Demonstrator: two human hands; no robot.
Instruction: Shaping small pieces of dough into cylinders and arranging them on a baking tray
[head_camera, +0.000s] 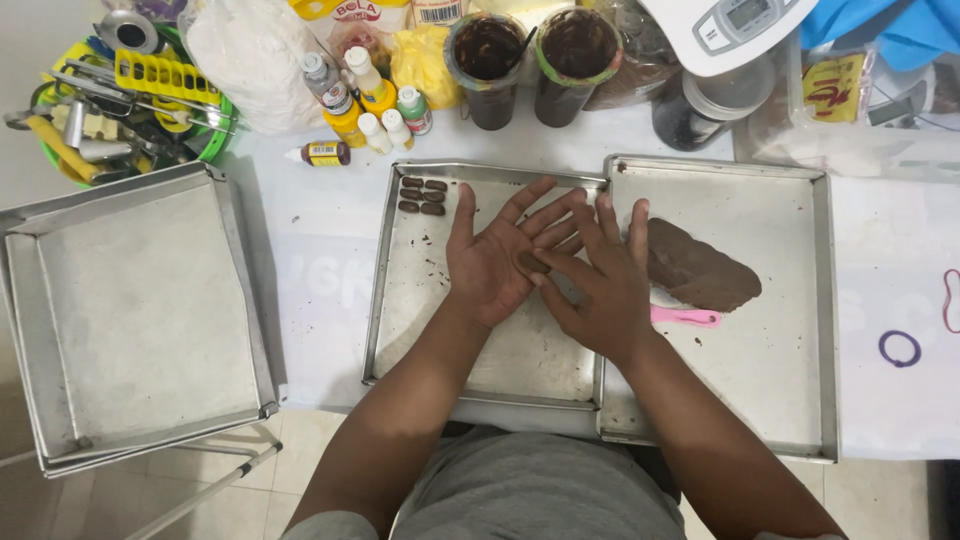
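the left hand (492, 258) lies palm up and flat, fingers spread, over the middle baking tray (392, 300), with a small brown dough piece (531, 262) resting on its palm. the right hand (600, 285), palm down and fingers extended, presses across that piece. four shaped brown pieces (422, 196) sit in the tray's far left corner. a slab of brown dough (700, 270) and a pink plastic tool (685, 317) lie on the right tray (780, 400).
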